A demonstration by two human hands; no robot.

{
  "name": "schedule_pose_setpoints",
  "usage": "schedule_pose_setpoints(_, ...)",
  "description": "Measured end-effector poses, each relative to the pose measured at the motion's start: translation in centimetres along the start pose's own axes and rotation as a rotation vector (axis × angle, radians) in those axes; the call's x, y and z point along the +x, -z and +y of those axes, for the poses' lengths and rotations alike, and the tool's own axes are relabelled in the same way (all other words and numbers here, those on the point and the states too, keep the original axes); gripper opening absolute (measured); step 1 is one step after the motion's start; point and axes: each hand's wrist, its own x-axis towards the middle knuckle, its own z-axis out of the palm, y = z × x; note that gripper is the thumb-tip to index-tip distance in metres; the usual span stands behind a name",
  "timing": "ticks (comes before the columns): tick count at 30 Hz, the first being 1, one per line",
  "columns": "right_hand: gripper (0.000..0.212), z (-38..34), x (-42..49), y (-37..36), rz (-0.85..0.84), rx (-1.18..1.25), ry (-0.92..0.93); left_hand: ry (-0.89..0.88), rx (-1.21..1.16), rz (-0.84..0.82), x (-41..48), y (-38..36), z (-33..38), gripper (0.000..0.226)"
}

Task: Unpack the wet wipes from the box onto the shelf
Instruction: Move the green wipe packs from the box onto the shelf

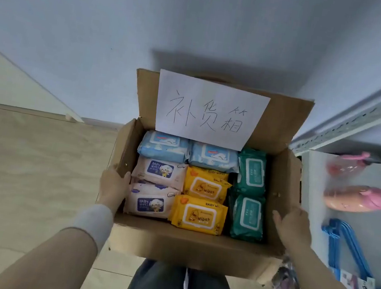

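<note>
The person holds an open cardboard box [185,241] in front of the body, above the legs in dark jeans [157,286]. The left hand [114,184] grips the left wall of the box, with the thumb over the rim on the inner side; its other fingers are hidden behind the cardboard. The right hand [293,225] grips the right wall in the same way, thumb inside. The wet wipes are all inside the box, lying flat in three rows. At the back of the box are two blue packs [163,146]; in front of them, on the box's left side, two white packs [159,173] with a blue label; in the middle, two yellow packs [199,215]; along the right wall, two green packs [247,217]. The back flap of the box stands up and carries a white paper [210,109] with handwritten characters. To the right of the box is the white shelf [318,186], where two pink items in clear bags [358,198] and some blue hangers [346,244] lie. To the left of the box is a light tiled floor [22,169].
</note>
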Motion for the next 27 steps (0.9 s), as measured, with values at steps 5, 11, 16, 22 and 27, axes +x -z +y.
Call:
schedule_pose_setpoints(5,0.056,0.1,4.2,-1.2,-0.087,0.219,-0.091,0.088,0.004,-0.023,5.0,-1.2,-1.4,0.053)
schedule_pose_setpoints(11,0.053,0.3,6.2,-2.2,-0.124,0.261,-0.107,0.059,0.051,-0.086,7.8,-2.5,-3.1,0.036)
schedule_pose_setpoints(16,0.040,0.3,6.3,-2.2,-0.071,0.199,-0.078,0.014,0.094,-0.052,7.2,-2.3,-2.9,0.033)
schedule_pose_setpoints(22,0.050,0.5,7.3,-2.0,-0.055,0.051,-0.051,-0.024,0.186,-0.019,7.4,-2.6,-2.4,0.030)
schedule_pose_setpoints(27,0.049,0.6,7.3,-1.8,-0.027,-0.004,-0.014,-0.080,0.309,-0.006,7.4,-2.2,-1.9,0.031)
